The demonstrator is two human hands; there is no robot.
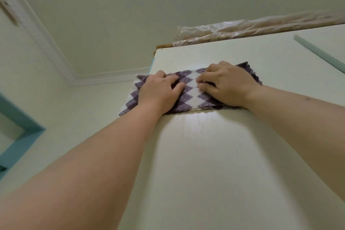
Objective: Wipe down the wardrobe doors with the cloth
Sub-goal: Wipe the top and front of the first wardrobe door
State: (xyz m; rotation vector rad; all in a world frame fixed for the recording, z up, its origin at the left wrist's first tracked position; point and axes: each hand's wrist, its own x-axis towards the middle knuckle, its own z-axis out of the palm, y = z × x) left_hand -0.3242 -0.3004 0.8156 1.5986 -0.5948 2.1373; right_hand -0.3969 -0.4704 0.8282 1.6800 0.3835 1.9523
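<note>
The left hand (158, 90) pressed the cloth (190, 91) with relaxed fingers; the right hand (228, 85) had bent fingers, grip unclear. Even strokes down the door (205, 155) toward 6 o'clock looked best.
</note>
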